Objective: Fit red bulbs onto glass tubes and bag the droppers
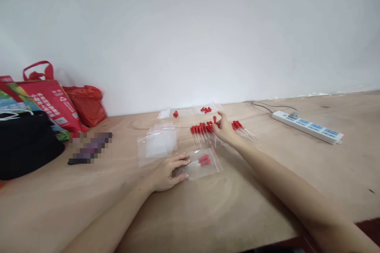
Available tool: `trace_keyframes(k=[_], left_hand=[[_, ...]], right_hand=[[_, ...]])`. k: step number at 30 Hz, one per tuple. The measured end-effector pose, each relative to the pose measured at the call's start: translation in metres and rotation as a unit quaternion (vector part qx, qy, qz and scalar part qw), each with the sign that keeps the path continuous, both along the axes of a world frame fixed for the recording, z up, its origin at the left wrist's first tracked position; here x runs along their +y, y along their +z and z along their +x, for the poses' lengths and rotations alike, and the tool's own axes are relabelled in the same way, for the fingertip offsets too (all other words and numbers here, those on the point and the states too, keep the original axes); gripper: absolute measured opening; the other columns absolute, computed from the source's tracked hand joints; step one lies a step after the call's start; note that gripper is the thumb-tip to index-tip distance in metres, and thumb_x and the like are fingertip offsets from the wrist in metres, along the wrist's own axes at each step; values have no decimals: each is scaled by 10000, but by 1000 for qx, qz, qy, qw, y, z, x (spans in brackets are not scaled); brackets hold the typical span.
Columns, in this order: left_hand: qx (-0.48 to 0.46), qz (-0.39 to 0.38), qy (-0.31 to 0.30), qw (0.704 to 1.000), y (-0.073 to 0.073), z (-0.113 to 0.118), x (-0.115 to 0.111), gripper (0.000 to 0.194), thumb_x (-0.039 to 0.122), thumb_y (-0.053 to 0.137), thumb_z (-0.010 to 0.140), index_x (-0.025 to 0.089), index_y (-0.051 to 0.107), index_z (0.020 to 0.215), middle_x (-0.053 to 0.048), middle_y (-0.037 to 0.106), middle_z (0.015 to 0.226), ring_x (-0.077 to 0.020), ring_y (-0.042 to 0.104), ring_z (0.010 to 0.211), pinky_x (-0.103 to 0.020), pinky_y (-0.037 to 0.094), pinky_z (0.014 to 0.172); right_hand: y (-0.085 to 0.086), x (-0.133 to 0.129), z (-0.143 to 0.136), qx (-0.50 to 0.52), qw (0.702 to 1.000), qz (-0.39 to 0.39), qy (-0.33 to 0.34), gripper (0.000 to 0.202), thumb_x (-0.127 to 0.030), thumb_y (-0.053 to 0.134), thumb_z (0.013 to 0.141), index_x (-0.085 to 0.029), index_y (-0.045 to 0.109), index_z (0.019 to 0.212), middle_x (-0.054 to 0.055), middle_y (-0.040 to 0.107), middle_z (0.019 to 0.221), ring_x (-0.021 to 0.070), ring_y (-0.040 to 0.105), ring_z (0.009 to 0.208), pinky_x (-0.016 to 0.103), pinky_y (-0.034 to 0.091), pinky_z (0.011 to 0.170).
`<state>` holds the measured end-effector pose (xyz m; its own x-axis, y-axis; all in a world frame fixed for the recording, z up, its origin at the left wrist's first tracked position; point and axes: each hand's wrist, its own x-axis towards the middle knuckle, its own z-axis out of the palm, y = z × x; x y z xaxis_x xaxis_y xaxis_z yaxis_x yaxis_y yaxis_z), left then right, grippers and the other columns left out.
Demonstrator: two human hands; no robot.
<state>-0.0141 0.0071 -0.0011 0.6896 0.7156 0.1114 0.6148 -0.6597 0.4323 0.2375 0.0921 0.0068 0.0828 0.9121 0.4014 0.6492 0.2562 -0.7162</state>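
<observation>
My left hand lies on a clear zip bag, its fingers stretched out over the bag's left end and the thumb apart. Inside the bag are two glass droppers with red rubber bulbs. Farther off, my right hand reaches into a row of similar red-bulbed droppers with thin clear tubes pointing towards me. Its fingers are closed on one dropper, whose red bulb sticks up beside the thumb; the fingertips are partly hidden. More droppers lie to the right of this hand.
Flat zip bags overlap left of the droppers. Near the wall, loose red bulbs rest on more bags. A white power strip with a plugged-in cable lies right. At left are a blurred-out dark object, a black hat and red bags.
</observation>
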Motion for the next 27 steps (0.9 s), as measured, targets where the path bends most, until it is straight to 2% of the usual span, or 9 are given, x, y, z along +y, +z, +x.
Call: trace_keyframes(k=[3,6,11,15,17,20,23,27], left_hand=[[-1,3,3,1000,1,0,0,418,389,518,792,226,506,1177,-72,431,1304,-228,381,1206,-431,326,992],[3,4,5,1000,0,0,1,427,400,513,792,221,502,1179,-74,428,1307,-226,375,1210,-427,319,997],[0,4,-2,1000,-2,1,2,420,397,507,795,206,506,1169,-80,427,1306,-234,371,1211,-417,318,997],[2,10,4,1000,0,0,1,505,408,499,801,224,392,1259,-70,407,1322,-238,362,1214,-420,315,997],[2,11,8,1000,1,0,-1,550,412,495,803,227,329,1294,-68,391,1333,-235,365,1212,-409,319,996],[1,10,5,1000,2,1,-2,555,412,486,811,234,301,1303,-62,376,1342,-223,372,1206,-394,323,995],[-1,7,4,1000,1,1,-2,551,415,482,814,247,294,1304,-57,373,1344,-224,366,1209,-402,314,999],[-1,9,7,1000,-1,-1,-1,557,417,489,809,247,294,1303,-61,363,1351,-232,354,1216,-415,305,1002]], right_hand=[[-12,-24,20,131,991,-14,16,473,-213,418,743,-179,276,1193,-28,479,677,134,543,519,276,460,532],[-26,-42,25,255,966,-34,14,415,-250,445,728,-210,289,1110,-54,413,667,110,520,467,258,465,460],[-38,-52,12,378,923,-65,26,358,-245,494,692,-227,264,966,-79,452,614,117,559,508,276,506,525],[-39,-57,3,427,894,-109,83,284,-297,489,716,-231,277,892,-66,518,614,107,570,513,275,500,550],[-38,-61,2,421,891,-122,115,294,-353,509,708,-227,301,873,-58,540,628,101,566,505,259,485,518],[-39,-65,2,374,906,-131,151,326,-405,564,663,-208,366,832,-54,542,633,82,522,448,213,423,427],[-42,-65,4,283,935,-134,169,287,-393,599,645,-180,459,775,-54,508,571,68,462,424,192,367,397],[-47,-58,3,141,976,-78,149,219,-349,625,650,-163,597,762,-13,536,626,80,456,498,217,410,487]])
